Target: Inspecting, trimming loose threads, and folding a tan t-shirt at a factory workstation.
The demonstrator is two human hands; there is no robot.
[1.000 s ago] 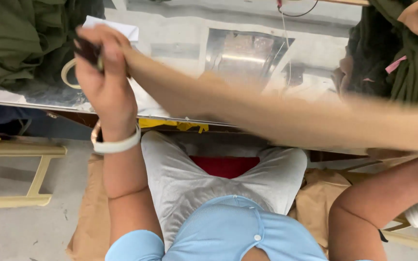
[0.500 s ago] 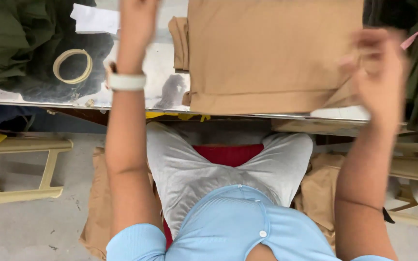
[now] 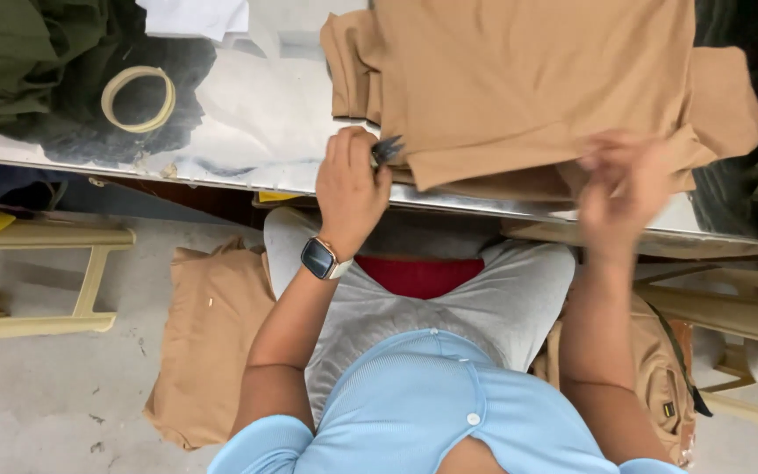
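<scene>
At the near edge of the counter [image 3: 247, 132], left hand [image 3: 350, 189] curled shut, its grip closed on a small dark tool [image 3: 385, 150] whose thin blade-like tips poke out past the fingers, touching the lower left edge of the folded tan garment [image 3: 519, 83]. Square dark-faced watch [image 3: 319, 259] on a pale band at that wrist. Soft, matte knit on the garment, squared off in flat layers, a sleeve bunched at its far left, spread just beyond and to the right of the left grip across the counter. Right hand [image 3: 623, 189] blurred by motion, at the garment's lower right corner over the counter edge; fingers seem bent toward the cloth, but cannot tell whether that grip is wide or closed on the fabric. Well to the left of the left grip, a flat ring of pale tape [image 3: 139, 98], round and hollow; behind it, a heap of dark olive cloth [image 3: 19, 53], crumpled and heavy-looking. White paper sheet [image 3: 193, 16] at the far edge. Counter top shiny, metallic, mirror-like, with smeared reflections. Below the grips: light blue shirt, grey trousers, a red seat cushion [image 3: 418, 274], more tan cloth [image 3: 212, 342] limp on the pale concrete floor [image 3: 37, 395], cream plastic furniture frame [image 3: 46, 281] at the left.
</scene>
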